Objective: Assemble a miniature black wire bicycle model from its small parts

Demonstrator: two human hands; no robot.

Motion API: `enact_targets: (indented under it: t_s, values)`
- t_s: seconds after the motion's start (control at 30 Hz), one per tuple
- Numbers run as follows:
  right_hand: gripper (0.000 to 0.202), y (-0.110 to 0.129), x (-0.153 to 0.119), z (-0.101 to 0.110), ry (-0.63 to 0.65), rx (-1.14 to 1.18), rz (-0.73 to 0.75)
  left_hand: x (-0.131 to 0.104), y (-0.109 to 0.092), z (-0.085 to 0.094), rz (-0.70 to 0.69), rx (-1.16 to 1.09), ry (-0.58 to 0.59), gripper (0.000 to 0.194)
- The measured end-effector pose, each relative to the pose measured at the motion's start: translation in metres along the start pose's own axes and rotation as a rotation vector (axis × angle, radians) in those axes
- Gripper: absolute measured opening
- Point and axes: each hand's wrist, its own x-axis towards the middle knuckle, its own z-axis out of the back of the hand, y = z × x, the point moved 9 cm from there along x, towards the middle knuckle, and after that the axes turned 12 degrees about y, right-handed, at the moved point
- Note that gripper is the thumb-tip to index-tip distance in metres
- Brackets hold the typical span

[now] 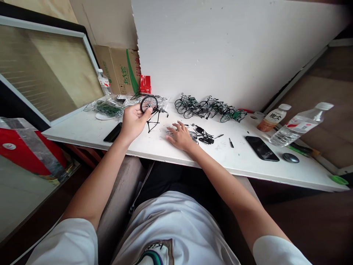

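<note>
My left hand (134, 123) is raised above the table, its thumb and fingers pinching a small black-rimmed spoked wheel (145, 99). A thin black model bicycle frame (153, 122) hangs from that wheel, tilted downward. My right hand (180, 137) is low over the tabletop with its fingers spread, and nothing shows in its grip. Just beyond its fingers and wrist are loose wheels (194, 135) and black bicycle parts (204, 137), partly hidden by the hand. A small dark screwdriver-like tool (231, 142) lies farther right.
Several finished-looking model bicycles (209, 106) stand along the wall. Plastic-wrapped green parts (107, 107) lie at the back left, near a black phone (113, 133). On the right are another phone (261, 148), a water bottle (300, 125), a drink bottle (273, 117) and a dark round object (291, 158).
</note>
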Motion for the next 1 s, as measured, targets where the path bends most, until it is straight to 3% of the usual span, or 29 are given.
enact_targets:
  t_s: [0.17, 0.27, 0.47, 0.6, 1.0]
  values:
    - [0.073, 0.002, 0.006, -0.014, 0.077, -0.005, 0.018, -0.002, 0.004, -0.003, 0.016, -0.008, -0.004, 0.055]
    - [0.071, -0.001, 0.006, -0.015, 0.052, 0.027, 0.034, -0.002, 0.005, -0.004, 0.020, -0.007, -0.007, 0.055]
    - [0.029, 0.011, -0.002, -0.007, -0.116, 0.073, 0.223, -0.004, 0.005, -0.008, 0.029, 0.009, 0.007, 0.055]
    - [0.024, 0.012, -0.007, -0.002, -0.150, 0.085, 0.274, -0.005, 0.007, -0.013, 0.030, 0.028, 0.037, 0.056]
    - [0.035, 0.023, -0.007, -0.005, 0.028, -0.268, 0.141, -0.018, -0.006, -0.038, 0.020, 0.064, 0.142, 0.052]
